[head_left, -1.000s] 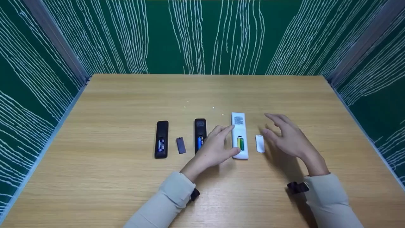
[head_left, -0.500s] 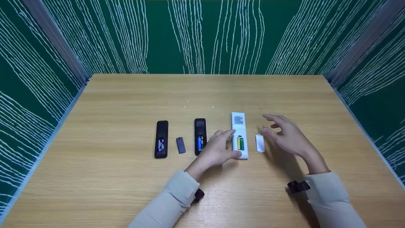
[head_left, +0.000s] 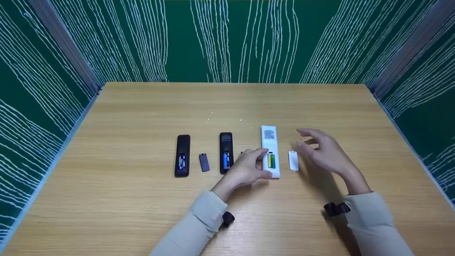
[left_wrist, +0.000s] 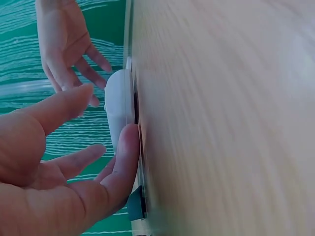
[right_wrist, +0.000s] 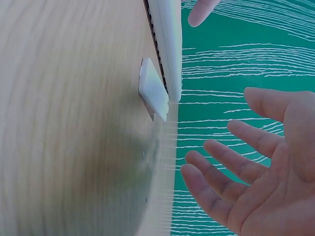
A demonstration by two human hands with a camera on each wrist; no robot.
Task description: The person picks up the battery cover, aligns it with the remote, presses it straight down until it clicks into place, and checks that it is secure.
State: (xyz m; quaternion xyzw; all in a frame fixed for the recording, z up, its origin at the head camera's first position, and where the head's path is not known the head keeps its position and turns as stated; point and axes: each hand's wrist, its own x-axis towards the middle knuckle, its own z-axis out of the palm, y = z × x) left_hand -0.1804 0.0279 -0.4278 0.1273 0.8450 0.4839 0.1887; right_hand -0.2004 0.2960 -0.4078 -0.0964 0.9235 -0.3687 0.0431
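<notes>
A white remote control (head_left: 269,140) lies back up on the table, its battery bay uncovered around a yellow and a green battery (head_left: 271,160). My left hand (head_left: 244,169) is at its lower left side, thumb and fingers spread; the left wrist view puts one digit low beside the remote (left_wrist: 117,105) and another raised apart from it. To the remote's right lies its white battery cover (head_left: 293,161). Above and right of that cover, my right hand (head_left: 327,153) hovers with loosely bent fingers. Nothing is in its grasp in the right wrist view.
Left of the white remote lie two black remotes, one outer (head_left: 182,145) and one inner (head_left: 225,142), with batteries showing. A dark battery cover (head_left: 204,163) sits between them. Small white specks (head_left: 240,120) dot the wooden table (head_left: 142,206). Green walls surround it.
My left hand has shifted slightly right and down along the white remote, and its index finger has come nearer the thumb. The right hand stays nearly in place, its fingers bending a little more.
</notes>
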